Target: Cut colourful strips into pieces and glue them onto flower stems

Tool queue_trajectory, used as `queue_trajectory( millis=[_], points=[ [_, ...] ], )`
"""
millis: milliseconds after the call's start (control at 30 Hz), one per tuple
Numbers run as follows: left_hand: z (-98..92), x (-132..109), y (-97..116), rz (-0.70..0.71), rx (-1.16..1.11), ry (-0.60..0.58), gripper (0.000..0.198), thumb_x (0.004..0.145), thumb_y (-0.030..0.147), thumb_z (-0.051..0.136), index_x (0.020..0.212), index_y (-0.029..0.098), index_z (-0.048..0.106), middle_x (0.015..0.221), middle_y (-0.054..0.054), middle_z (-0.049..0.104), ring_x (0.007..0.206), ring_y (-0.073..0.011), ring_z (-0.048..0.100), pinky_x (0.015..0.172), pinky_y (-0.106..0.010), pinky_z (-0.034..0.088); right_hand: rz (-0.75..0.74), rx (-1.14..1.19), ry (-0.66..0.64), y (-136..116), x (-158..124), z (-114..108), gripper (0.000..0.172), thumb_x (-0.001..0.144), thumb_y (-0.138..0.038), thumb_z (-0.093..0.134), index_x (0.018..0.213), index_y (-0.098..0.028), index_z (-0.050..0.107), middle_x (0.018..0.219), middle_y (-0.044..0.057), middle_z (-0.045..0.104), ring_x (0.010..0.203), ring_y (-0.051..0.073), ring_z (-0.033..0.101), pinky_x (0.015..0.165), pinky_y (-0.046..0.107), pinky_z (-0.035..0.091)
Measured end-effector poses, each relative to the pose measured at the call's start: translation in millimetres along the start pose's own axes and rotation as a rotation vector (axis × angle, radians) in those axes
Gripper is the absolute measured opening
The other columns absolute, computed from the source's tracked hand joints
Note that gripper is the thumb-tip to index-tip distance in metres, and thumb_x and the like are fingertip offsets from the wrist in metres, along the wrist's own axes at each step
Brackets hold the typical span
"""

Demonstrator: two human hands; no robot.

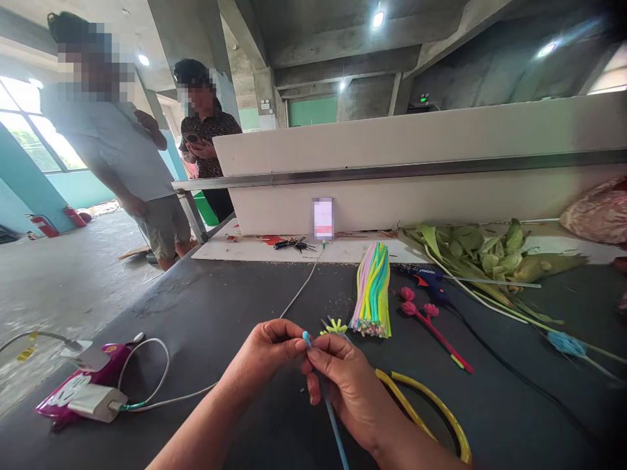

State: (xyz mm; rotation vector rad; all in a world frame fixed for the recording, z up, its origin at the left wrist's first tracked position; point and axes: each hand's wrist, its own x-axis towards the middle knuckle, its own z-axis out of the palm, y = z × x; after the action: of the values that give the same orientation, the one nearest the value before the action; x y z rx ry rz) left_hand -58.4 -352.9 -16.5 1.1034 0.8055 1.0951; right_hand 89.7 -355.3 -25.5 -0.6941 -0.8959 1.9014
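Both my hands meet over the near middle of the dark table, pinching a light blue pipe cleaner (336, 427). Between the thumb and finger of my left hand (267, 356) is its curled top end. My right hand (347, 378) grips it just below, and the straight stem hangs down past that palm. A small yellow-green petal shape (336, 326) shows behind my right fingers, partly hidden. Further back lies a bundle of pipe cleaners (373, 287) in pink, yellow and teal. Right of the bundle rests a pink pipe-cleaner stem with small blooms (443, 336).
A blue glue gun (432, 287) trails a black cord at right, near leafy stalks (490, 254). A yellow tube (448, 411) curves by my right forearm. At left sit a charger (98, 401) and purple packet (110, 365). A phone (324, 219) leans against the white panel. Two people stand beyond.
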Motion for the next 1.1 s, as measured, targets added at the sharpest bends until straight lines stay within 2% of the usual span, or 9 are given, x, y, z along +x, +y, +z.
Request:
queue_trajectory(
  millis=[300, 600, 800, 933, 1000, 1100],
  points=[
    [4.2, 0, -2, 0.002, -0.022, 0.025, 0.021, 0.072, 0.031, 0.068, 0.071, 0.012, 0.058, 0.054, -0.002, 0.060, 0.049, -0.0146, 0.059, 0.052, -0.027, 0.045, -0.113, -0.201, 0.016, 2, -2, -1, 0.028, 0.075, -0.039, 0.067, 0.064, -0.014, 0.057, 0.056, -0.002, 0.059, 0.038, 0.008, 0.052, 0.040, 0.021, 0.041],
    [12.6, 1, -5, 0.040, -0.042, 0.069, 0.025, 0.070, 0.034, 0.069, 0.068, 0.013, 0.056, 0.054, -0.001, 0.059, 0.047, -0.0142, 0.058, 0.050, -0.026, 0.045, -0.146, -0.203, 0.055, 1, -2, -1, 0.026, 0.076, -0.034, 0.066, 0.062, -0.015, 0.056, 0.054, -0.004, 0.056, 0.035, 0.006, 0.049, 0.038, 0.020, 0.039],
    [9.2, 3, -8, 0.058, -0.136, 0.048, 0.018, 0.076, 0.029, 0.064, 0.072, 0.015, 0.054, 0.054, 0.001, 0.057, 0.044, -0.0121, 0.055, 0.048, -0.025, 0.043, -0.042, -0.081, -0.001, -4, -1, 1, 0.023, 0.073, -0.035, 0.069, 0.070, -0.014, 0.060, 0.060, -0.002, 0.059, 0.043, 0.009, 0.054, 0.045, 0.024, 0.047],
    [3.8, 5, -8, 0.070, -0.144, 0.041, 0.014, 0.077, 0.027, 0.064, 0.077, 0.014, 0.057, 0.060, 0.000, 0.057, 0.053, -0.0119, 0.057, 0.056, -0.027, 0.046, -0.011, -0.044, -0.014, -3, 1, -1, 0.021, 0.072, -0.032, 0.070, 0.072, -0.014, 0.059, 0.058, -0.002, 0.059, 0.041, 0.009, 0.054, 0.044, 0.024, 0.047],
    [0.0, 5, -6, 0.093, -0.089, 0.041, 0.014, 0.077, 0.025, 0.063, 0.086, 0.014, 0.061, 0.067, -0.001, 0.059, 0.060, -0.0118, 0.058, 0.064, -0.028, 0.047, -0.024, -0.060, -0.001, -4, 1, -2, 0.020, 0.073, -0.030, 0.069, 0.072, -0.014, 0.058, 0.058, -0.002, 0.059, 0.040, 0.009, 0.053, 0.045, 0.024, 0.047],
    [-7.6, 4, -4, 0.267, 0.185, 0.141, 0.030, 0.077, 0.021, 0.062, 0.107, 0.020, 0.061, 0.087, -0.003, 0.059, 0.077, -0.0118, 0.057, 0.075, -0.027, 0.046, -0.025, -0.084, 0.009, -6, 1, -1, 0.019, 0.073, -0.029, 0.067, 0.070, -0.014, 0.057, 0.057, -0.003, 0.059, 0.040, 0.008, 0.051, 0.043, 0.024, 0.048]
  ],
)
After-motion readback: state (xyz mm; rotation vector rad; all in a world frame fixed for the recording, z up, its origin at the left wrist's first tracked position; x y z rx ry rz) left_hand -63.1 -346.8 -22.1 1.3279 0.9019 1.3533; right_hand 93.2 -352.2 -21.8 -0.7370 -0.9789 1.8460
